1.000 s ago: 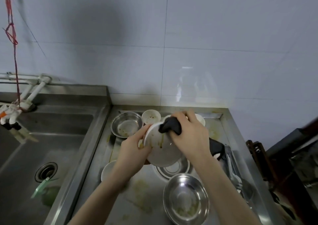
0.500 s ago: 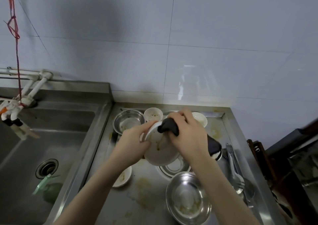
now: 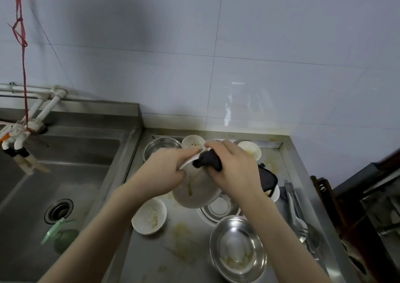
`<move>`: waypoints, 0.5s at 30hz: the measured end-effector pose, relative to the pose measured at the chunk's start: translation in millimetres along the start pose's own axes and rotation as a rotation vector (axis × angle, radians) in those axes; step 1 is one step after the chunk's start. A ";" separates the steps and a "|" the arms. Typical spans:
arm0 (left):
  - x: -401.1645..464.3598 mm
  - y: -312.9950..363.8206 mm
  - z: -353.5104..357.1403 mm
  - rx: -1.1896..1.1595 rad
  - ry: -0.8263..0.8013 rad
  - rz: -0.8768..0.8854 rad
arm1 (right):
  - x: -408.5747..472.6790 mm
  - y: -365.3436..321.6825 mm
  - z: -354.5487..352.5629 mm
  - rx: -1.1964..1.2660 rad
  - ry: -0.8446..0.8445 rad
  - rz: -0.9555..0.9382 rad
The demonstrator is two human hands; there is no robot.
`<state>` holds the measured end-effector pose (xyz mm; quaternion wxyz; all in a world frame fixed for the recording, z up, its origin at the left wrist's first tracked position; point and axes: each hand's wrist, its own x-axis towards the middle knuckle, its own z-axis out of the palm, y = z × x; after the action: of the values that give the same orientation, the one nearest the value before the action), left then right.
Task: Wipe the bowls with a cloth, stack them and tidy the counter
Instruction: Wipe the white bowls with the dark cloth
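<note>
Since a moment ago, the right hand [image 3: 234, 170] has worked its bunched dark cloth [image 3: 208, 160] up to the rim of the white bowl [image 3: 195, 193]. Gripping the left rim, the left hand [image 3: 164, 174] holds it tilted above the counter [image 3: 173, 259]. Ceramic, probably greasy and breakable: hold it firmly by the rim.

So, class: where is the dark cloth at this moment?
In the head view, the dark cloth sits centre frame, gripped by the right hand against the white bowl that the left hand holds.
</note>
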<state>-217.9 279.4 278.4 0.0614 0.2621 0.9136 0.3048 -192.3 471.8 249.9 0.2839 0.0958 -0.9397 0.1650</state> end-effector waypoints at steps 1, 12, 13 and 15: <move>2.6 0.6 -1.6 -0.020 0.030 -0.013 | 3.2 -0.5 -1.9 0.006 0.006 0.021; -26.4 17.4 66.3 -0.997 0.461 -0.231 | -13.9 -19.3 11.3 0.697 0.199 0.866; -24.7 12.1 58.4 -0.964 0.412 -0.238 | -10.1 -14.4 6.6 0.582 0.192 0.780; -20.6 5.7 41.1 -0.826 0.230 -0.238 | -0.1 -6.3 -5.8 0.289 0.163 0.458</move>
<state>-186.6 294.2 247.7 0.0933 0.0730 0.7400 0.6621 -187.6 468.1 256.1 0.2970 -0.0930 -0.8777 0.3643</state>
